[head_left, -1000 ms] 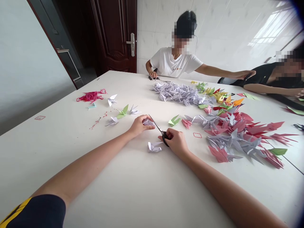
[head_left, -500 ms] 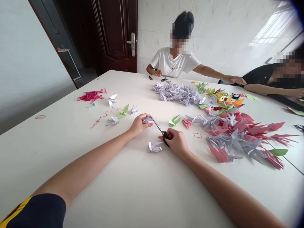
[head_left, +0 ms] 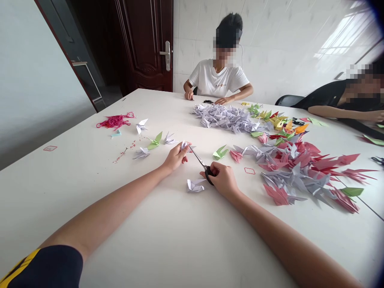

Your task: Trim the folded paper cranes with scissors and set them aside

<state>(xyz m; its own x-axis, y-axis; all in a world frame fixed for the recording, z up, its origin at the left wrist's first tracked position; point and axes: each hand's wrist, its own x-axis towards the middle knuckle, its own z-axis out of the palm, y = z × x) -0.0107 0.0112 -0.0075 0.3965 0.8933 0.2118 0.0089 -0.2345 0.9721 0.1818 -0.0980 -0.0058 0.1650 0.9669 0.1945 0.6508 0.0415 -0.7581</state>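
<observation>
Between the fingers of my left hand [head_left: 175, 158] is a white paper crane [head_left: 186, 148]. My right hand [head_left: 223, 178] grips black-handled scissors [head_left: 201, 161], whose blade tips reach up to that crane; whether they touch the paper I cannot tell. Just below the scissors lies another white paper crane [head_left: 195, 185]. Left of my left hand are a green crane [head_left: 155, 141] and several white ones, among them a crane with raised wings [head_left: 141, 126]. A green crane [head_left: 220, 153] and a pink crane [head_left: 236, 156] sit beyond my right hand.
Tangled pink yarn [head_left: 115, 121] lies at the left, with red crumbs [head_left: 124, 152] nearby. A pile of white cranes [head_left: 226, 118] and a mixed heap of pink and grey cranes [head_left: 303, 160] cover the right side. Two people sit across the white table [head_left: 144, 240].
My left hand has turned the crane slightly and its fingers have shifted. The right hand with the scissors stays put. The person opposite has drawn back an outstretched arm to the table edge.
</observation>
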